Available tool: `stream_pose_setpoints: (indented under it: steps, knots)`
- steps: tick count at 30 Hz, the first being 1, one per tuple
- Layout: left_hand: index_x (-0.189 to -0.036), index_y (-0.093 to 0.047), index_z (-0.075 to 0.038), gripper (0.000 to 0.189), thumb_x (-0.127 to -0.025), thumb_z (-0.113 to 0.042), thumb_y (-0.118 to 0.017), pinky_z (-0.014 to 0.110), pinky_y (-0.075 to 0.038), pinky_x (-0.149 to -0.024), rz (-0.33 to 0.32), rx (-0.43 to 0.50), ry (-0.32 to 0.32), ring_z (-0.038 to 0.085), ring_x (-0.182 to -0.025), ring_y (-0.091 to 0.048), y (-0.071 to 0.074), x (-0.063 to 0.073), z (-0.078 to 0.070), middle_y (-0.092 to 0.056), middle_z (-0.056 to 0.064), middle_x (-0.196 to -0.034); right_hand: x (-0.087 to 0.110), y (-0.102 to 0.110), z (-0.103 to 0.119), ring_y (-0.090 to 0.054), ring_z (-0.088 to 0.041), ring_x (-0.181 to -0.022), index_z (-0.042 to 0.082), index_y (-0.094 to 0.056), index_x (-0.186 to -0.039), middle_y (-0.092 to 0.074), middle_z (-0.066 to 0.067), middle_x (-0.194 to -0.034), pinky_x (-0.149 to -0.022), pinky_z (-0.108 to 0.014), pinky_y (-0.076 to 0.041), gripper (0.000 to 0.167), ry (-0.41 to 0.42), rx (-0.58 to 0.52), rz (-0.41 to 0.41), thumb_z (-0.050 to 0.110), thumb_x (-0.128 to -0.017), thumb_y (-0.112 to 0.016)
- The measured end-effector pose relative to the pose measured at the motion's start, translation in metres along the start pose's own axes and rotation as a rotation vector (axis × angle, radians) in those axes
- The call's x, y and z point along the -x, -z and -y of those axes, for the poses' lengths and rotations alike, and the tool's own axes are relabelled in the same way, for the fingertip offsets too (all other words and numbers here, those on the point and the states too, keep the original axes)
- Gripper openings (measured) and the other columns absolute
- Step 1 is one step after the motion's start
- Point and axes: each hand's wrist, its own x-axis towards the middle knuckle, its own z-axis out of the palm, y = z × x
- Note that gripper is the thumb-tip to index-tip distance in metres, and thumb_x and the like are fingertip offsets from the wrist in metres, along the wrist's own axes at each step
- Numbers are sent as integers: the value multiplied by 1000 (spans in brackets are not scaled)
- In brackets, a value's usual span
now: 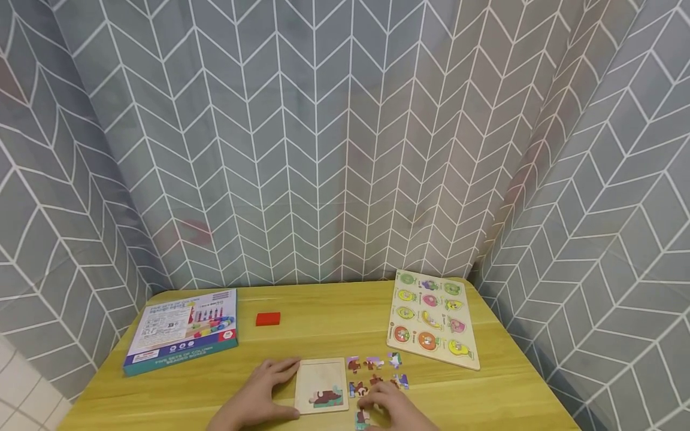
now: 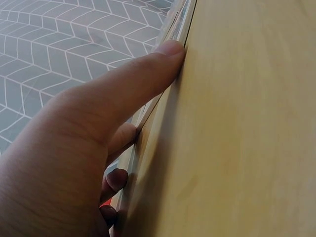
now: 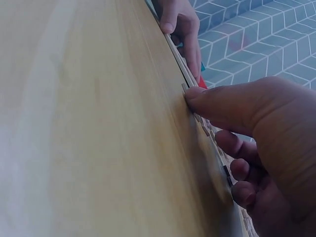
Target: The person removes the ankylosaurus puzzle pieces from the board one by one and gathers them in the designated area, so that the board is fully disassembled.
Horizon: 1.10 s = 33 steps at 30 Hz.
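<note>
A square wooden puzzle tray [image 1: 319, 374] lies on the table, with a few joined brown, pink and teal pieces [image 1: 326, 396] in its lower right part. My left hand [image 1: 262, 392] steadies the tray's left side, index finger at the upper corner and thumb [image 2: 170, 52] at the lower one. Just right of the tray, my right hand [image 1: 392, 408] pinches a jigsaw piece [image 1: 362, 418], teal and brown, down at the table. Its thumb [image 3: 200, 98] touches the piece's edge in the right wrist view. Several loose jigsaw pieces [image 1: 374, 363] lie beyond that hand.
A fruit-and-vegetable peg board [image 1: 433, 317] lies at the back right of the table [image 1: 323, 305]. At the back left is a flat toy box [image 1: 183, 329], with a red block [image 1: 268, 318] beside it. A patterned grey curtain [image 1: 323, 149] hangs behind.
</note>
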Motion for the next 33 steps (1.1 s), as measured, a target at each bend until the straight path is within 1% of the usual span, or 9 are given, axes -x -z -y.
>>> stream_pose_setpoints:
  steps: [4,9,16,19,23,25,29,31,33]
  knots:
    - [-157,-54,-15,96,-81,-68,-82,43,-43,-101,-3,-2,-7,11,-113,-39,1,0,0,-51,0,-162,-1,0,1,-44,1,-105,8,-76,-122,-64,5,-115,-82,-25,-46,32,16,23,-15,23,-95,-80]
    - [-158,-54,-17,97,-80,-69,-82,41,-44,-99,0,7,5,10,-111,-38,2,-1,1,-50,-2,-163,-3,2,1,-45,0,-103,9,-77,-121,-65,3,-113,-82,-25,-45,29,33,74,-13,25,-96,-79]
    - [-158,-53,-16,97,-81,-67,-82,39,-44,-96,3,18,-5,10,-109,-37,1,-2,4,-49,-3,-163,-4,2,1,-45,1,-103,9,-77,-122,-63,6,-112,-82,-25,-46,33,14,104,-12,27,-95,-80]
    - [-158,-53,-17,96,-81,-68,-82,39,-44,-97,8,16,-7,10,-110,-37,0,-1,4,-49,-3,-163,-5,1,4,-46,-1,-105,11,-77,-122,-62,6,-114,-86,-27,-48,35,-13,123,-28,29,-93,-82]
    - [-158,-53,-18,96,-81,-68,-82,39,-44,-97,8,18,-1,10,-110,-37,-1,-1,4,-49,-3,-162,-7,2,14,-49,-2,-109,17,-77,-125,-59,9,-118,-92,-30,-49,37,-113,88,-27,34,-93,-83]
    - [-158,-53,-18,96,-81,-68,-82,39,-44,-97,7,21,3,11,-110,-37,-1,-1,3,-49,-3,-162,-11,3,17,-50,-3,-111,19,-76,-127,-58,11,-119,-94,-30,-49,38,-139,77,-24,36,-94,-82]
    - [-158,-53,-17,96,-81,-67,-82,41,-44,-99,4,24,9,13,-112,-38,1,-1,1,-49,-3,-162,-22,5,20,-51,-3,-112,21,-75,-128,-59,13,-121,-96,-30,-50,39,-102,117,-40,39,-94,-81]
    - [-158,-53,-17,96,-81,-67,-83,43,-44,-100,4,24,13,14,-114,-39,0,-1,1,-49,-3,-162,-27,5,21,-51,-4,-109,21,-75,-129,-60,12,-119,-93,-29,-50,39,-80,126,-44,39,-95,-81]
    - [-158,-54,-18,96,-80,-67,-83,45,-45,-101,8,20,16,16,-115,-40,-1,-1,1,-49,-4,-162,-32,5,23,-51,-5,-107,21,-74,-129,-60,12,-120,-90,-27,-51,37,-77,122,-44,38,-96,-79]
